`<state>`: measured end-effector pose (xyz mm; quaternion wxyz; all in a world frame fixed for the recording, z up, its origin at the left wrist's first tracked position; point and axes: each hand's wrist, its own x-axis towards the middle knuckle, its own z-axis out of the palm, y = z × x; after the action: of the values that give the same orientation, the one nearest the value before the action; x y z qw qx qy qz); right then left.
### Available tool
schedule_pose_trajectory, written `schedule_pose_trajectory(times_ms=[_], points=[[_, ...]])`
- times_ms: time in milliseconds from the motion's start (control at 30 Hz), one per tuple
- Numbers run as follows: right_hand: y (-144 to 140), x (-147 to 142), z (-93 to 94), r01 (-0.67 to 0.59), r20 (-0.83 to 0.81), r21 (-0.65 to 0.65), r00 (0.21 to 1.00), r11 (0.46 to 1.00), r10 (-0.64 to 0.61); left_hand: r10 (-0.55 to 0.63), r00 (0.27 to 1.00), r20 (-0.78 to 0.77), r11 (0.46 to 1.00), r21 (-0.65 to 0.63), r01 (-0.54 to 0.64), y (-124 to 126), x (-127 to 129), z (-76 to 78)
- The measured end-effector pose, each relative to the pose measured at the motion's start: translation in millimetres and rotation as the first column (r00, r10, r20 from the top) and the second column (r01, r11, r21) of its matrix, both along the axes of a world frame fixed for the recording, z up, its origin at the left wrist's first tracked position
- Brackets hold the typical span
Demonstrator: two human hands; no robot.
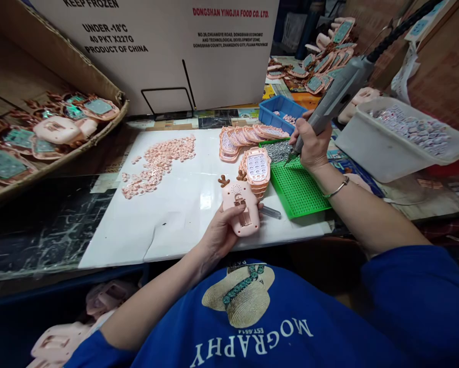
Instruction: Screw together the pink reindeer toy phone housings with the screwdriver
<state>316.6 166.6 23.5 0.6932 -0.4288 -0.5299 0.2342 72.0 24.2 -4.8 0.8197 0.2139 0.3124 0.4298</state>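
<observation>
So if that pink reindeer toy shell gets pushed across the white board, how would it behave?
The pink reindeer shell, held in the left hand, looks like thin moulded plastic: probably stiff and light. Its flat shape suggests sliding, not rolling, on the smooth white board. The small antlers may snag or snap.

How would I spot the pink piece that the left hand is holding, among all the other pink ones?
Start at the white board on the bench. At its near edge the left hand grips a pink reindeer-shaped toy shell. It has brown antlers and lies back side up, while the stacked pink pieces just behind it show keypads.
</observation>
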Motion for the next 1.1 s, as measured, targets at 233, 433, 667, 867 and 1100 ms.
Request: schedule_pose_trajectory(times_ms=[233, 433, 667, 867, 1100], points=[[-2.2, 0.8, 6.2, 0.017, -0.023, -0.017, 1.0, 1.0, -0.017, 0.051, 0.998, 0.031, 0.999, -0.022, -0.05, 0.7, 1.5, -0.3], [-22.2, -9.4, 33.8, -0.032, -0.039, 0.061, 0.999, 0.998, 0.035, 0.044, 0.997, 0.064, 0.998, -0.054, -0.041, 2.1, 1.7, -2.0], [-94.1, -74.7, 63.0, -0.265, -0.153, 0.198, 0.943, 0.944, 0.297, 0.095, 0.989, 0.113, 0.992, -0.093, -0.085, 2.8, 4.5, -6.6], [-132.4, -103.5, 56.4, -0.499, -0.149, 0.104, 0.847, 0.86, 0.509, 0.158, 0.978, 0.138, 0.984, -0.101, -0.144, 2.3, 5.9, -6.1], [-135.0, -105.5, 46.8, -0.558, -0.189, 0.098, 0.803, 0.824, 0.566, 0.142, 0.974, 0.178, 0.988, -0.081, -0.129, 2.9, 6.8, -5.2]])
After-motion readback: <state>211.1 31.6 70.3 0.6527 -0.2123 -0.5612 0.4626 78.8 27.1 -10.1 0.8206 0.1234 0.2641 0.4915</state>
